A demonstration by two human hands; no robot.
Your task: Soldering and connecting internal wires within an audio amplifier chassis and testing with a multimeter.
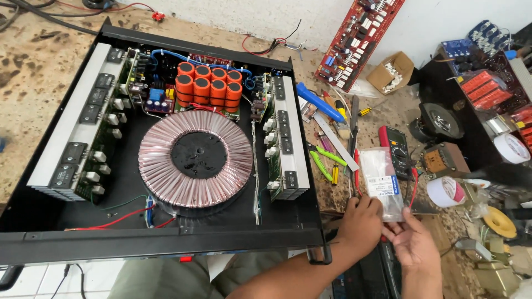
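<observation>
Black metal fills most of your view: an open amplifier case [33,210] lies across the left and middle of the stained counter [33,66], its front edge hanging over the near edge. Inside it a big copper-coloured ring coil [195,158] sits in the middle, with a cluster of orange cylinders [209,86] just behind it and grey finned blocks [58,138] down both sides. A red circuit board [354,39] leans on the wall at the far edge. Rolls of tape [446,191] and a meter [394,145] crowd the right side. Near the front edge, right of the case, your hands hold a small clear plastic bag [383,182]: your left hand [360,224] is closed on its lower left corner, your right hand [413,243] pinches its bottom edge.
</observation>
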